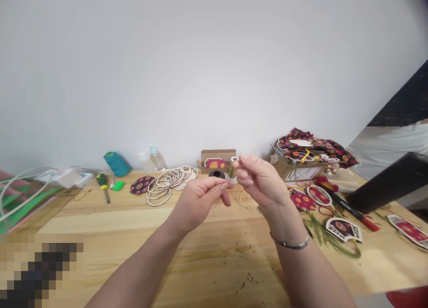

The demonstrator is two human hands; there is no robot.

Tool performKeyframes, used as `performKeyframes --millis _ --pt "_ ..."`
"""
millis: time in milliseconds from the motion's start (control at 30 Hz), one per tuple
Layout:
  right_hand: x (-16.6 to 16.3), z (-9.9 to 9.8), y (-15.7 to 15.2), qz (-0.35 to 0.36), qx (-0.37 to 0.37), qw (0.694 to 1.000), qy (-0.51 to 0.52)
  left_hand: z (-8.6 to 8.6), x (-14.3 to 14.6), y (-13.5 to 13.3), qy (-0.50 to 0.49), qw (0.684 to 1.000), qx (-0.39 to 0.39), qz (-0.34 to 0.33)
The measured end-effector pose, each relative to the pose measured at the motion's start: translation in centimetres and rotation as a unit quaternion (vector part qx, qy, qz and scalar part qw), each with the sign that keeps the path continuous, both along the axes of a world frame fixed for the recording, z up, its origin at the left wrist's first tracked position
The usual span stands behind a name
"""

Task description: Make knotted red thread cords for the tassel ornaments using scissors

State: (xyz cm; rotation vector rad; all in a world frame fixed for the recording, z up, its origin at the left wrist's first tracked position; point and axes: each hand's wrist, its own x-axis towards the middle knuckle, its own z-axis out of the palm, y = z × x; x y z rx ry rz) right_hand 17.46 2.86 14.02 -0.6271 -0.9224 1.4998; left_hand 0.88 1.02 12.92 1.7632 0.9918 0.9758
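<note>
Both my hands are raised over the middle of the wooden table (214, 254). My left hand (200, 201) is closed in a pinch, fingertips pointing right toward the other hand. My right hand (259, 178) is closed too, pinching a small greenish bead or tassel end (231, 167) at its fingertips. A thin yellow thread (242, 196) hangs between and below the hands. A silver bracelet (290, 244) circles my right wrist.
Wooden cut-out rings (169, 183) lie at back centre, next to a small cardboard box (217, 161) and black tape roll (216, 174). A box of patterned fabric (309, 156) and fan-shaped ornaments (344, 230) sit right. Teal thread cone (116, 164), bottles (155, 158) and screwdriver (103, 185) sit left.
</note>
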Motion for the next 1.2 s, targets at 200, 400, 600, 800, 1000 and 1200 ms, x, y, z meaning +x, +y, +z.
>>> performKeyframes --millis 200,400,600,800,1000,1200 --pt "-0.3 -0.8 0.3 -0.152 0.064 0.985 -0.048 -1.0 -0.1 0.4 -0.146 0.986 -0.081 0.012" --pt "0.2 -0.9 0.4 -0.096 0.096 0.930 -0.341 -0.9 -0.2 0.8 -0.246 0.963 -0.103 0.049" --pt "-1.0 -1.3 -0.2 0.063 0.107 0.957 -0.262 -1.0 -0.3 0.7 -0.196 0.977 -0.075 0.034" --pt "-1.7 -1.9 0.2 0.031 0.016 0.989 -0.142 -1.1 -0.2 0.5 -0.112 0.993 -0.030 0.038" --pt "-1.8 -1.6 -0.1 0.020 0.037 0.990 -0.131 -0.8 -0.1 0.4 -0.080 0.996 -0.027 0.041" --pt "-2.4 -1.9 0.0 -0.013 0.054 0.990 -0.132 -0.9 -0.1 0.3 -0.105 0.993 -0.052 0.033"
